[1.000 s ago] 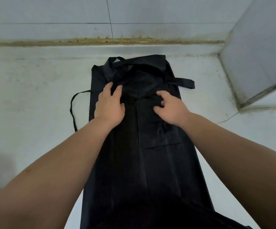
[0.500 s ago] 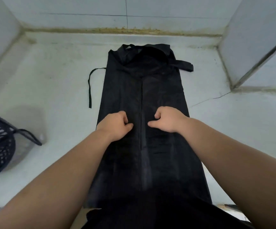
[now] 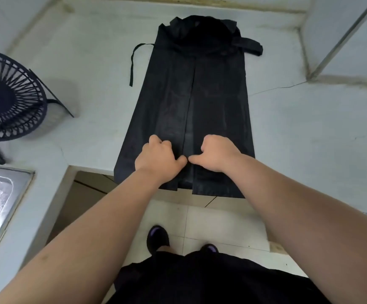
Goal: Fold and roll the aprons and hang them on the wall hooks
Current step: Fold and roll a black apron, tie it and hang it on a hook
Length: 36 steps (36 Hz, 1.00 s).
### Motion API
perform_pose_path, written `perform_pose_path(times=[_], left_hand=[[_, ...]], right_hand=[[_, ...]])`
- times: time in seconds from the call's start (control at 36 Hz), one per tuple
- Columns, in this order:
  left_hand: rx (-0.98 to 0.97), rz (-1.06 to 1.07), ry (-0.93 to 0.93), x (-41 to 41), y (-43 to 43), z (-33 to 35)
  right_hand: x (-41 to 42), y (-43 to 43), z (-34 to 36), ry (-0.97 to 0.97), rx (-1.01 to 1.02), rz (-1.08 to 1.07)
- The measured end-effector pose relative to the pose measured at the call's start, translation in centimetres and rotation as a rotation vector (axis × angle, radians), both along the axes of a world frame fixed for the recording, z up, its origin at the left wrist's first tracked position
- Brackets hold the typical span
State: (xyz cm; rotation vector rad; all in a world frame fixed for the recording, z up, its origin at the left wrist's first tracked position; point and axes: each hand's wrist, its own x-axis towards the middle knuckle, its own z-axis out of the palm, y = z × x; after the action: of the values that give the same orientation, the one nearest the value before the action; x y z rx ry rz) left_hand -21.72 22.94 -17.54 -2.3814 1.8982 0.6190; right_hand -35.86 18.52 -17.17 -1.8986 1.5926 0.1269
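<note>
A black apron (image 3: pixel 191 88) lies flat on the pale countertop (image 3: pixel 298 128), folded lengthwise into a long strip with both side flaps meeting at a centre seam. Its bottom hem hangs a little over the counter's front edge. One thin strap (image 3: pixel 132 62) loops out on the left; a wider strap (image 3: pixel 251 46) sticks out at the top right. My left hand (image 3: pixel 158 160) and my right hand (image 3: pixel 216 153) rest knuckles-up on the fabric near the front edge, either side of the seam, fingers curled, thumbs almost touching.
A black wire basket (image 3: pixel 7 99) stands on the counter at left. A steel sink (image 3: pixel 0 200) sits at the lower left. White tiled walls close in at the back and right. My shoes (image 3: pixel 157 239) stand on the tiled floor below.
Both hands slid along the apron from near its top toward the front edge, curling from flat palms into loose fists. The view pulled back, bringing the basket, sink and floor into sight.
</note>
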Motion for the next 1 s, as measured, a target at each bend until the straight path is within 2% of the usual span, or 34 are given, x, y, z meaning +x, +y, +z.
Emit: perform_pose_path(times=[0.11,0.28,0.33,0.44,0.58,0.72,0.81,0.89,1.0], left_hand=[[0.04,-0.07,0.04,-0.2,-0.3,0.4],[-0.014,-0.164,0.308,0.8,-1.7,1.2],[-0.015,-0.223,0.335,1.0,-2.0,1.3],[0.021,-0.337,0.247,1.9,-1.7,0.5],[-0.061,-0.399,0.293,3.2,-0.8,-0.4],[0.036,-0.507,0.047,3.8,0.0,-1.1],[0.097,-0.529,0.017,4.0,0.3,-1.6],[0.116,-0.53,0.03,4.1,0.1,-1.8],[0.111,-0.544,0.02,4.1,0.1,-1.8]], right_hand=[[-0.4,1.2,-0.1,0.119,-0.026,0.003],[0.2,1.5,0.9,0.176,0.067,-0.009],[0.4,1.5,1.0,0.199,0.079,0.002],[0.5,1.6,1.2,0.225,0.066,0.019],[0.5,2.0,1.3,0.245,0.045,0.015],[1.1,2.3,1.4,0.277,0.064,0.018],[1.1,2.0,1.4,0.16,0.123,-0.031],[1.2,1.7,2.1,-0.02,0.087,-0.113],[1.7,1.7,2.4,-0.023,0.049,-0.08]])
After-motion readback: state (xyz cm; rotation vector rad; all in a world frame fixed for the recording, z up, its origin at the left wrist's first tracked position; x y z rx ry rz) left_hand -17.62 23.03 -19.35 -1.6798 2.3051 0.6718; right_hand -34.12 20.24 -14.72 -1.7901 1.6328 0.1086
